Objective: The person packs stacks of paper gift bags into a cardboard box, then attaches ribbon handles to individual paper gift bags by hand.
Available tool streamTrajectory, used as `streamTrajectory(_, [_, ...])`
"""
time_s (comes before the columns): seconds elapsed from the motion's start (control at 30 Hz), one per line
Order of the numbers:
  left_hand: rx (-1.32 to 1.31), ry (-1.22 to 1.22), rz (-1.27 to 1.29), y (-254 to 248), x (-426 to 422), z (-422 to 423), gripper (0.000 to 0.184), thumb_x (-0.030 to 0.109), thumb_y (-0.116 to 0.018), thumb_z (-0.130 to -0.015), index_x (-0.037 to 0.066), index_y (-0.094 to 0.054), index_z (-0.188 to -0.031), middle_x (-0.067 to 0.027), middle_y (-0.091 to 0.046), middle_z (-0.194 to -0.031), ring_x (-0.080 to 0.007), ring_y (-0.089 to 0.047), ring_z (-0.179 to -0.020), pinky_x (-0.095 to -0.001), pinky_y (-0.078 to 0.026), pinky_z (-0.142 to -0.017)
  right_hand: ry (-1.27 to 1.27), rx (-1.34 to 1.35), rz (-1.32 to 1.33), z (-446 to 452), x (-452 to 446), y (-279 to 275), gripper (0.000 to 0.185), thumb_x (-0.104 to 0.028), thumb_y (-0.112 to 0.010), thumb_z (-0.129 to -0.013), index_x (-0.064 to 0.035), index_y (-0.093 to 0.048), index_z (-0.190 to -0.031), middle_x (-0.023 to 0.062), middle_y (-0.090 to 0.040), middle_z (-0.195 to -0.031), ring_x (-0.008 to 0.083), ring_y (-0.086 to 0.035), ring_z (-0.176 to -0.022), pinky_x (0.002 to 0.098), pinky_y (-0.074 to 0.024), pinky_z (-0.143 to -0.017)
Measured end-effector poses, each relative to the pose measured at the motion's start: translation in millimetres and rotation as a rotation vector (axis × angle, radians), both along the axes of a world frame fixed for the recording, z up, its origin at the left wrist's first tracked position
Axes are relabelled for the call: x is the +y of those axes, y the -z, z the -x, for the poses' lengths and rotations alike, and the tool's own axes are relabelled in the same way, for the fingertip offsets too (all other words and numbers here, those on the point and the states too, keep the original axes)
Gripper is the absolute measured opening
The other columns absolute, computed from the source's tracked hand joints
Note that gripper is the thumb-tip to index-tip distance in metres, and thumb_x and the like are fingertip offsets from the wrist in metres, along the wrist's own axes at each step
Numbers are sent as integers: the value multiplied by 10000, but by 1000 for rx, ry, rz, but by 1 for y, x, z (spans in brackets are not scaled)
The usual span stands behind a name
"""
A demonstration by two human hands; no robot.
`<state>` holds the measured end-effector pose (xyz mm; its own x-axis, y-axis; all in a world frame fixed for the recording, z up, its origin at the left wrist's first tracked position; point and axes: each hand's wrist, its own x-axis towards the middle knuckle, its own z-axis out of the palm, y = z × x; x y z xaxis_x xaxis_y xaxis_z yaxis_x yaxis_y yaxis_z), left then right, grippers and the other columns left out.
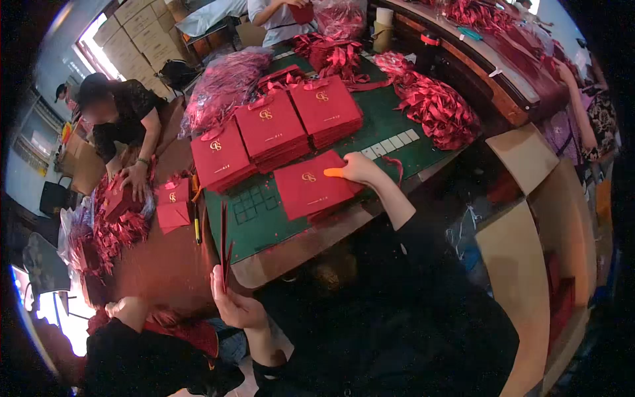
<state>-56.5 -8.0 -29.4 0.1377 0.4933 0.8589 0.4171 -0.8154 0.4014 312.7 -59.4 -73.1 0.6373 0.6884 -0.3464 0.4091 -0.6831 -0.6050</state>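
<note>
My left hand (239, 309) is raised at the table's near edge, its fingers closed on a thin flat red item (225, 248) seen edge-on, probably a gift bag. My right hand (360, 168) grips the right edge of a flat red gift bag (307, 192) with gold lettering. An orange finger cover (334, 173) is on its thumb, which presses on the bag's face. More red shows under that bag. Just behind it are three stacks of like bags: a left stack (221, 159), a middle stack (270, 126) and a right stack (325, 106).
The bags lie on a green cutting mat (248, 235). Red ribbon heaps (440, 109) and a plastic-wrapped bundle (228, 83) surround the stacks. Co-workers sit at left and stand behind. An opened cardboard box (516, 264) stands at my right. A yellow pen (197, 228) lies leftward.
</note>
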Motion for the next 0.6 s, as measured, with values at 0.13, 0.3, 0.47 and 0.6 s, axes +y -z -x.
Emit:
streamTrajectory(0.13, [24, -127, 77, 20, -4, 20, 279, 24, -389, -937, -114, -543, -1125, -224, -606, -1092, -333, -603, -997, -385, -463, -898, -17, -18, -58, 47, 29, 1, 725, -598, -698, -653, 62, -612, -941, 243, -632, -957, 372, -613, -897, 408, -483, -754])
streamTrajectory(0.3, [26, -256, 145, 21, -6, 36, 286, 32, -376, -947, -110, -543, -1130, -225, -607, -1092, -329, -613, -971, -374, -490, -838, -90, -165, -199, 105, 71, 18, 648, -617, -616, -740, 22, -568, -650, 142, -570, -616, 309, -588, -582, 440, -449, -504])
streamTrajectory(0.47, [53, -393, 119, 27, -3, 57, 296, 47, -365, -957, -105, -543, -1137, -225, -606, -1096, -323, -622, -949, -340, -516, -779, -120, -193, -193, 125, 81, 7, 640, -603, -594, -767, 28, -586, -661, 156, -598, -647, 322, -589, -585, 438, -455, -512])
streamTrajectory(0.6, [61, -300, 21, 29, -6, 54, 313, 69, -350, -965, -113, -530, -1144, -234, -602, -1098, -331, -614, -978, -371, -500, -844, -244, -230, -242, 107, 86, 15, 655, -618, -559, -783, 24, -572, -653, 163, -593, -640, 329, -606, -616, 452, -465, -521])
